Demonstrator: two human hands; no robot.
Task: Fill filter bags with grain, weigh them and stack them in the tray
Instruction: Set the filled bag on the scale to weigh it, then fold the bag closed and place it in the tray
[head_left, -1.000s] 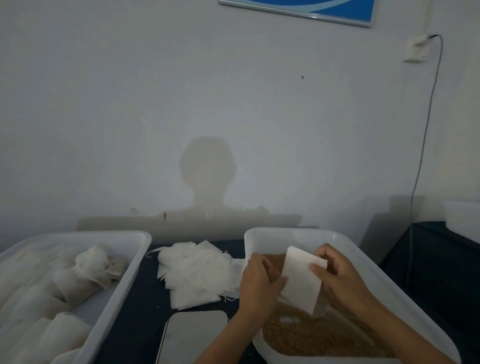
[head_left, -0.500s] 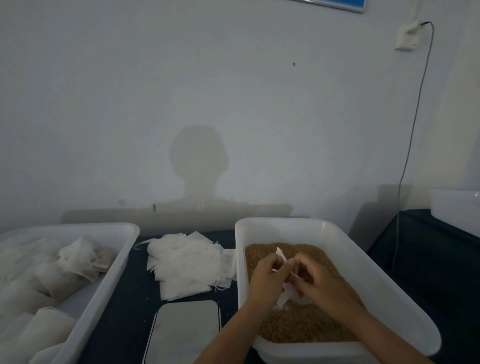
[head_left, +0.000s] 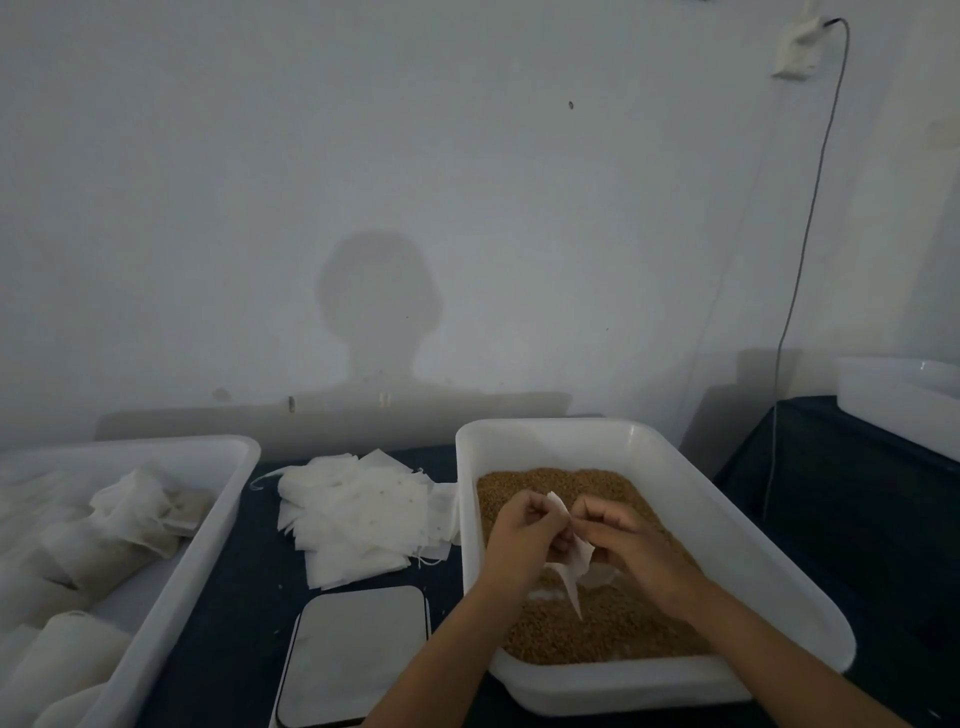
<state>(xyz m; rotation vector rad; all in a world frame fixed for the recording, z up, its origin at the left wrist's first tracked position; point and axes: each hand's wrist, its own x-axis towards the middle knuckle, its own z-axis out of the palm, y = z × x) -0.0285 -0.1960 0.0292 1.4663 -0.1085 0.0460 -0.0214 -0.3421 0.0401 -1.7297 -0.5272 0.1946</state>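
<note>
A white tub (head_left: 727, 530) on the right holds brown grain (head_left: 613, 634). Over the grain, my left hand (head_left: 519, 540) and my right hand (head_left: 623, 545) both pinch one empty white filter bag (head_left: 569, 566), which hangs crumpled between them with a corner pointing down. A loose pile of empty filter bags (head_left: 358, 514) lies on the dark table between the tubs. The flat scale (head_left: 353, 654) sits in front of that pile. The white tray (head_left: 208, 545) on the left holds several filled bags (head_left: 130, 525).
Another white tub (head_left: 904, 400) stands on a dark surface at the far right. A grey cable (head_left: 800, 270) hangs down the wall from a socket (head_left: 795, 47). The wall stands close behind the table.
Both hands have lowered the bag from above the tub down to just over the grain. The bag was flat and is now crumpled between the fingers.
</note>
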